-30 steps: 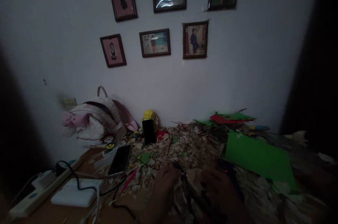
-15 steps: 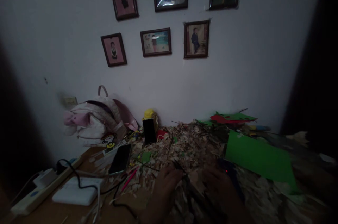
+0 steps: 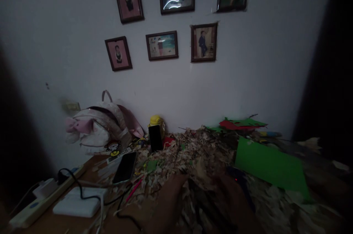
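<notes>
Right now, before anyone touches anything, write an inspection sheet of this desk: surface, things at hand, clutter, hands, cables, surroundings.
Surface: wooden desktop, mostly covered toward the right.
Things at hand: dark strips between the hands; too dim to tell if gripped.
Clutter: heap of pale shreds, green paper sheet, smartphone.
Hands: left hand and right hand, both low over the shreds.
Cables: black cable near a power strip.
Surroundings: backpack, framed photos on the wall.
</notes>
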{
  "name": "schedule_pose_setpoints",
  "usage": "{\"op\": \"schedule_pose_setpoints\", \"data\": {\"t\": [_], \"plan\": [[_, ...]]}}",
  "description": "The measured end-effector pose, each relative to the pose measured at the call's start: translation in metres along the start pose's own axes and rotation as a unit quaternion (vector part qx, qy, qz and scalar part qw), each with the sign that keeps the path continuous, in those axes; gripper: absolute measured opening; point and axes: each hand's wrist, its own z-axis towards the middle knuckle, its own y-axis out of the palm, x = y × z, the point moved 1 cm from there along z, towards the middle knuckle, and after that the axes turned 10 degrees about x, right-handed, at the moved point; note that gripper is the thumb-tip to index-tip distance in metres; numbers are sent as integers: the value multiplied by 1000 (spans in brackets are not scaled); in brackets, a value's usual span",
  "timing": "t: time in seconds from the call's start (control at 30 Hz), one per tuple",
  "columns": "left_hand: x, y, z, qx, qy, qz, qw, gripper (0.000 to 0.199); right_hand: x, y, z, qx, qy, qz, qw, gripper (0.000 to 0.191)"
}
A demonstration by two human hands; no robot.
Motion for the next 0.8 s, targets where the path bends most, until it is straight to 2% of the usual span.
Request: {"op": "schedule_pose_setpoints", "data": {"t": [0.1,0.2,0.33,0.5,0.67,0.8], "plan": [[-1,-1,3,-58,-5,39,998,52,-5,0,-1,4,-46,-22,999,34],[-3,0,3,-95,5,89,991,55,-6,-2,-2,31,-100,-99,990,33],[-2,3,1,-116,28,125,985,50,-2,-1,0,36,-111,-185,976,38],[5,6,1,-140,17,138,980,45,1,1,5,5,-122,-215,969,34],[-3,23,-8,-120,41,166,978,47,6,1,9,-6,-176,-230,957,24],[-8,33,-17,-128,15,172,977,48,3,2,7,-4,-185,-253,950,26]]}}
